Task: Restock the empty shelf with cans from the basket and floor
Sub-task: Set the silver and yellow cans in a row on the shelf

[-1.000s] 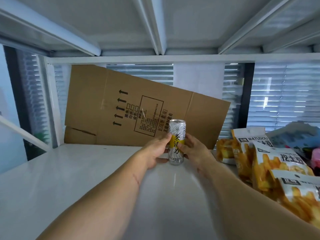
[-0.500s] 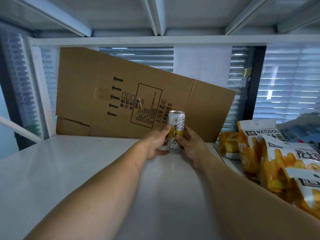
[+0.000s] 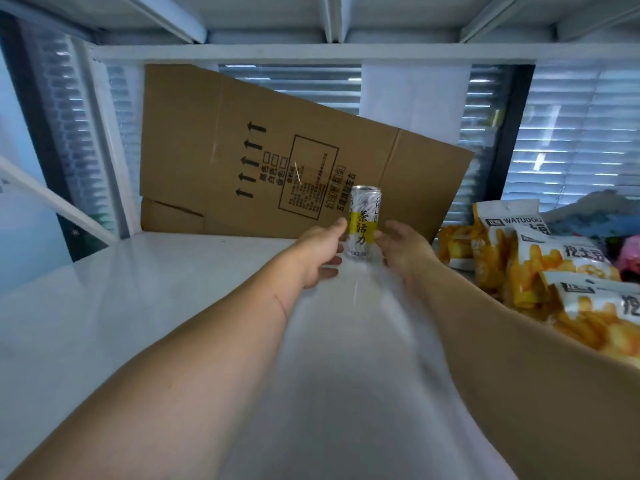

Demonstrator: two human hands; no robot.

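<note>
Slim can [image 3: 363, 225] upright on the white shelf [image 3: 138, 306], near the back edge, right of centre, just in front of the cardboard [image 3: 277, 161]. Silver body, yellow band with dark characters across the middle.

Left hand [image 3: 320, 256] at the can's left side: thumb tip up against the yellow band, apparently touching; other fingers loosely curled below, close to the can's base, not wrapped round it. Right hand [image 3: 403, 249] at the can's right side: fingers relaxed and part-spread, tips just beside the band; contact too blurred to tell. Neither hand closed round the can; base resting on the shelf. Both forearms stretched in from the front edge, right one blurred.

Flattened cardboard leaning along the back edge, tilted, high at the left and sloping down to the right, printed with black arrows and a boxed text panel. Snack bags [image 3: 540, 265] stacked along the right edge, white and orange, printed WATUDOU, lying one over another from the back corner toward the front. Something pink [image 3: 630, 254] past the bags at the far right, too cropped to tell. Window blinds [image 3: 571, 133] behind the shelf. Underside of the upper shelf [image 3: 329, 15] overhead, with white ribs running front to back.
</note>
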